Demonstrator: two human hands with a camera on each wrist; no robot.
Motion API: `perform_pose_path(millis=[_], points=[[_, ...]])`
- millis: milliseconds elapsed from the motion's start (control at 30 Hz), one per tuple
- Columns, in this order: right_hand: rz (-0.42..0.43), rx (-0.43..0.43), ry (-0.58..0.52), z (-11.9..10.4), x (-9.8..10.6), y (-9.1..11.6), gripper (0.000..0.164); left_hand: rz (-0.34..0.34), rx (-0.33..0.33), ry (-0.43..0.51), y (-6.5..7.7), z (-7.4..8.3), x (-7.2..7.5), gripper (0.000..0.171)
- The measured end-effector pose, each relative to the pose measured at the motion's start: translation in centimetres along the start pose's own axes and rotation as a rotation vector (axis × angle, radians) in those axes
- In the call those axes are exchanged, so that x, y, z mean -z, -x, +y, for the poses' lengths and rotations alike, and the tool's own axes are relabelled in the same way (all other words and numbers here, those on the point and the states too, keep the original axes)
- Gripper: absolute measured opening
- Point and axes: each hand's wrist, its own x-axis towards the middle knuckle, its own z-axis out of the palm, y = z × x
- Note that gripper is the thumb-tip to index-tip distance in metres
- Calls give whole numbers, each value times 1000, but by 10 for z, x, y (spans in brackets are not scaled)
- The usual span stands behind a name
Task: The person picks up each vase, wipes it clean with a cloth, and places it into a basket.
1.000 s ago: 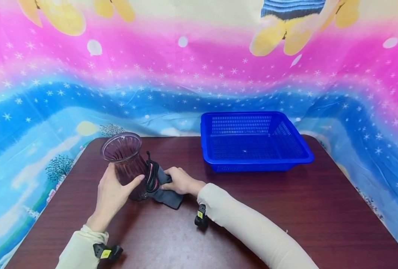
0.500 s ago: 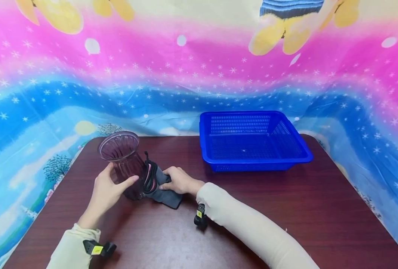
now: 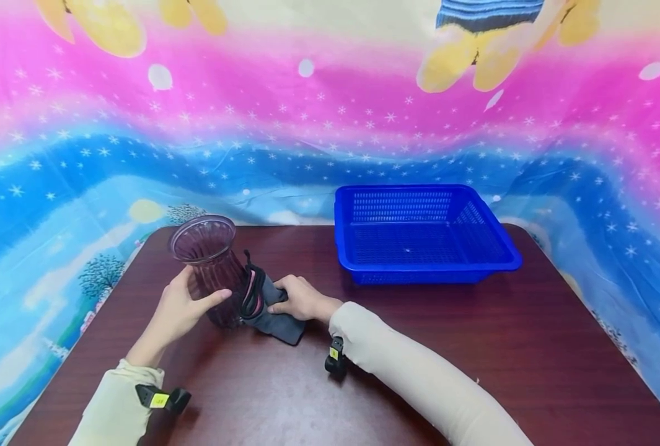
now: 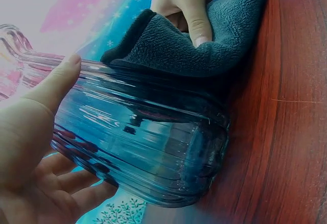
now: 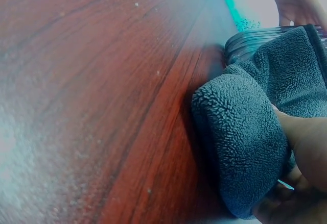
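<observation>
A ribbed purple glass vase (image 3: 218, 279) with a flared rim stands at the left of the table, tilted a little to the left. My left hand (image 3: 181, 303) grips it around the middle, thumb on the near side and fingers behind. In the left wrist view the clear glass of the vase (image 4: 148, 137) shows down to its base. Against the vase's right side lies a folded dark grey towel (image 3: 276, 325) with a black edge and a bit of pink. My right hand (image 3: 302, 298) pinches that towel, thumb on top. Up close in the right wrist view, the towel (image 5: 240, 137) looks fluffy.
A blue perforated plastic basket (image 3: 427, 266) sits at the back right of the dark brown table (image 3: 475, 328). Behind the table hangs a colourful printed cloth backdrop (image 3: 285, 155).
My left wrist has shifted slightly left and up while the hand stays on the vase, which has turned or tilted a little. The right hand and towel have hardly moved.
</observation>
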Motion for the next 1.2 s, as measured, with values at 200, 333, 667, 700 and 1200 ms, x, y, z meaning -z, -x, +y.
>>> perform_pose_path(millis=[200,333,667,700,1200], points=[[4,5,-10,0,1,-1,30,-17,1,4,0,1,1,79],[7,7,-16,0,1,0,29,-23,6,-10,0,2,2,79],[3,-7,-9,0,-1,1,34,-21,4,-20,0,2,1,78],[2,-8,-8,0,-2,1,35,-21,3,-24,0,1,1,78],[-2,10,13,-3,-1,2,29,-19,-3,-46,1,2,-1,75]])
